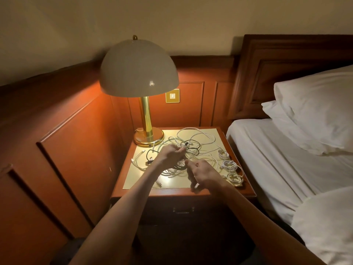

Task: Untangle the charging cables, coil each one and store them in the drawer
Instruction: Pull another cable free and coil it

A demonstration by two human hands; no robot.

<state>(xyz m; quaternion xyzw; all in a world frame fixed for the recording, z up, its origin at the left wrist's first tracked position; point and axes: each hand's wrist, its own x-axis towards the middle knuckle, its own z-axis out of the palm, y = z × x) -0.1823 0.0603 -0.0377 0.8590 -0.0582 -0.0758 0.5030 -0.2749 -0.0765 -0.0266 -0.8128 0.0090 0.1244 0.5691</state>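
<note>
A tangle of white and black charging cables [191, 146] sprawls over the bedside table [246, 192]. My left hand [171, 155] is in the middle of the tangle and pinches cable strands near a black loop. My right hand [202, 174] hovers near the table's front edge with curled fingers gripping a dark cable; what exactly it holds is hard to make out. Three coiled white cables [229, 165] lie in a row along the table's right side. The drawer [183, 210] under the tabletop is closed, its handle in shadow.
A brass lamp [146, 119] with a dome shade stands at the table's back left corner. Wood panelling encloses the left and back. A bed with white sheets and pillows [313, 111] runs close along the right side.
</note>
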